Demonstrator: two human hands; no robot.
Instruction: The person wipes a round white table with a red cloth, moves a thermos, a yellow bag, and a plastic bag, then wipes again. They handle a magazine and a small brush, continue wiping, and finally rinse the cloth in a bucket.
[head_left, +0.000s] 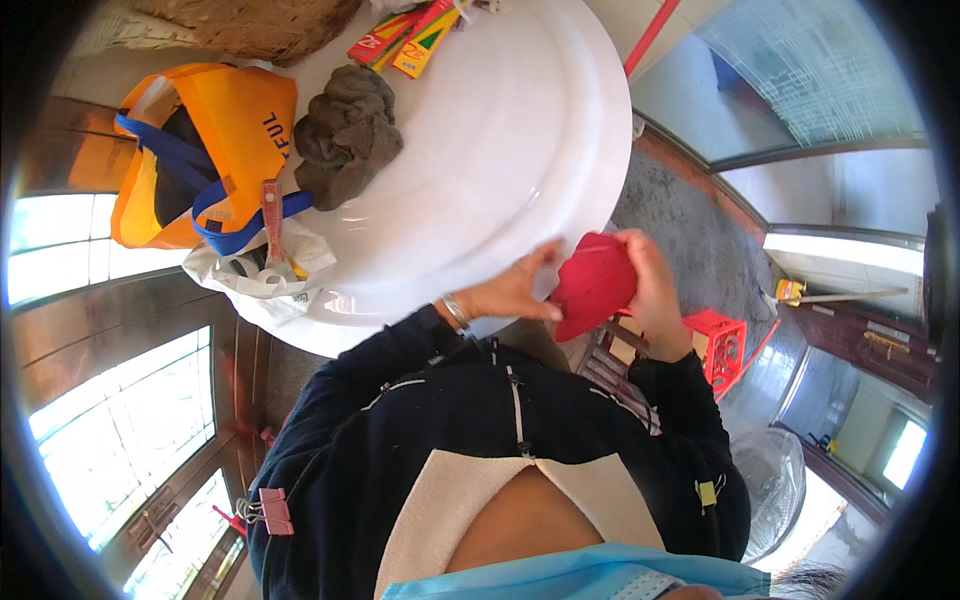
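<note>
A piece of crumpled red cloth (595, 289) is held up between my hands, just off the near right edge of a round white table (472, 150). My right hand (654, 289) grips its right side, with the thumb and fingers partly hidden. At the cloth's left side is my left hand (517, 286), its fingers and thumb apart; whether a fingertip touches the cloth cannot be told. A crumpled brown cloth (349, 139) lies on the table further left.
Beside the brown cloth stand an orange bag (240, 127) with blue handles and a white plastic bag (300, 296) with a red-handled tool (272, 225). Red-and-yellow boxes (424, 45) lie at the far side. A red plastic crate (726, 345) sits on the floor at right.
</note>
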